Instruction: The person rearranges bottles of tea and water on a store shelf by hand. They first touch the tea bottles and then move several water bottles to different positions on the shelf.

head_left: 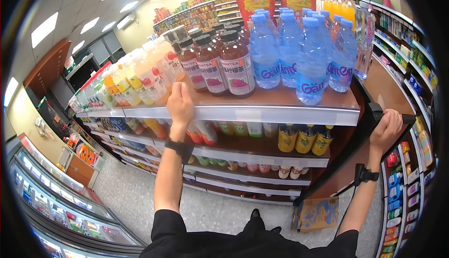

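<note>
My left hand is at the front edge of the top shelf, its fingers curled in. Just beyond it stand pale pink drink bottles with cherry pictures, and whatever the fingers may hold is hidden. Right of it are dark tea bottles with black caps. Clear water bottles with blue caps and labels follow, one standing nearer the shelf edge than the others. My right hand is closed over the black frame at the shelf's end. Both wrists wear black bands.
Lower shelves hold more drinks, including yellow bottles. A cardboard box sits on the floor by the shelf end. Stocked shelves line the right side; a glass-topped cooler stands at left. Orange drinks stand behind the water.
</note>
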`<state>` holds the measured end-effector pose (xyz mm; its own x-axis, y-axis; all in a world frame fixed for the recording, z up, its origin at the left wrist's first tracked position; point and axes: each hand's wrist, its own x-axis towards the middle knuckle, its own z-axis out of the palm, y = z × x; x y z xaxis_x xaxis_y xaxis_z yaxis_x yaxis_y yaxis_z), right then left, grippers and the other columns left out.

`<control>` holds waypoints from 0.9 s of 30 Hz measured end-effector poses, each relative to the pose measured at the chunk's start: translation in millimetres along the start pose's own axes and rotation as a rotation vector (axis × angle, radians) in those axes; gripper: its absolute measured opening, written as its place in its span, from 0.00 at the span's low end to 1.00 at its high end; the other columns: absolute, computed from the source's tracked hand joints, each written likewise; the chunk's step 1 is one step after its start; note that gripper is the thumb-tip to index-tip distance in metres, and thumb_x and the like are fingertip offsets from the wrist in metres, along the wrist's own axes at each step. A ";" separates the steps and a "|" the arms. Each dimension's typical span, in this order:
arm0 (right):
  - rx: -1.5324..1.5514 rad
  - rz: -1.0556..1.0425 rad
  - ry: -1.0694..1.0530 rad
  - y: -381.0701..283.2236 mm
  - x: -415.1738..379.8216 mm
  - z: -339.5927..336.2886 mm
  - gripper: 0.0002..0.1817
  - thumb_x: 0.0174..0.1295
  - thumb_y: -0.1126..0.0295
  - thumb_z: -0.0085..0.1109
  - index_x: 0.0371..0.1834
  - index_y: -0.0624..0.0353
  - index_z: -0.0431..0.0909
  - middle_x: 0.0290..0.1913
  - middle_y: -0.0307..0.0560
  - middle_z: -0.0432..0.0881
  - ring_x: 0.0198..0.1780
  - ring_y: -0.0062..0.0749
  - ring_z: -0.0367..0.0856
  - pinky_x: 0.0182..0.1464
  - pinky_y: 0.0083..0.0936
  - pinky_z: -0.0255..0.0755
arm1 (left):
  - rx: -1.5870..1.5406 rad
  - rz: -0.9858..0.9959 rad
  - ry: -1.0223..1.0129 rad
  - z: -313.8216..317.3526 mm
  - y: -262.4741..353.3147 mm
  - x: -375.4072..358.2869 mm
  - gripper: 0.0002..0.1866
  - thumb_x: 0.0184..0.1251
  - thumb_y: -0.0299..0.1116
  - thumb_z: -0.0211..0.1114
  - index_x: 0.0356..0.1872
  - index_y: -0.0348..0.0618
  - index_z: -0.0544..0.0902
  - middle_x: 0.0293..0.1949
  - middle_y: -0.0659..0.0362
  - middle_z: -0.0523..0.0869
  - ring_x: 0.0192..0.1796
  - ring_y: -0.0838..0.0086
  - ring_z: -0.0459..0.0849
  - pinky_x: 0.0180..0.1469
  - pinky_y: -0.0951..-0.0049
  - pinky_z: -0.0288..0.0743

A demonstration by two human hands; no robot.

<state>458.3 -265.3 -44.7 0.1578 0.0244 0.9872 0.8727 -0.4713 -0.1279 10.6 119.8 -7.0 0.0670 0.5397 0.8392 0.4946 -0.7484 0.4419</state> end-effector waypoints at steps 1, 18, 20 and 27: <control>0.000 0.000 0.019 -3.1 1.6 -1.3 0.14 0.77 0.69 0.43 0.37 0.65 0.76 0.40 0.53 0.81 0.48 0.53 0.77 0.61 0.43 0.67 | 0.005 0.000 0.009 0.8 0.2 0.1 0.14 0.84 0.41 0.50 0.44 0.42 0.79 0.32 0.45 0.86 0.35 0.46 0.85 0.38 0.52 0.75; 0.016 -0.039 -0.001 10.2 -0.9 0.3 0.14 0.76 0.65 0.46 0.36 0.59 0.78 0.39 0.46 0.81 0.48 0.47 0.79 0.66 0.46 0.66 | -1.114 0.417 -0.519 -90.2 255.5 -63.3 0.18 0.68 0.22 0.67 0.57 0.30 0.81 0.36 0.58 0.85 0.34 0.81 0.82 0.37 0.74 0.79; -0.006 -0.053 -0.018 16.3 -2.5 1.4 0.14 0.77 0.64 0.46 0.38 0.60 0.79 0.41 0.47 0.83 0.49 0.49 0.80 0.66 0.46 0.66 | -1.147 0.563 -0.960 -114.0 287.0 -57.8 0.09 0.62 0.29 0.71 0.40 0.40 0.81 0.29 0.56 0.87 0.25 0.73 0.82 0.28 0.71 0.74; 0.037 -0.067 -0.057 30.5 -4.2 3.9 0.14 0.78 0.66 0.47 0.40 0.61 0.80 0.42 0.49 0.84 0.50 0.51 0.81 0.63 0.46 0.68 | -1.140 0.088 -1.267 -145.1 304.7 -68.2 0.08 0.62 0.31 0.67 0.37 0.39 0.89 0.32 0.59 0.85 0.28 0.74 0.81 0.30 0.72 0.71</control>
<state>486.1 -276.4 -53.2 0.1236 0.1049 0.9868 0.8986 -0.4336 -0.0665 31.1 -200.9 116.4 0.9321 0.0093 0.3620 -0.3342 -0.3630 0.8698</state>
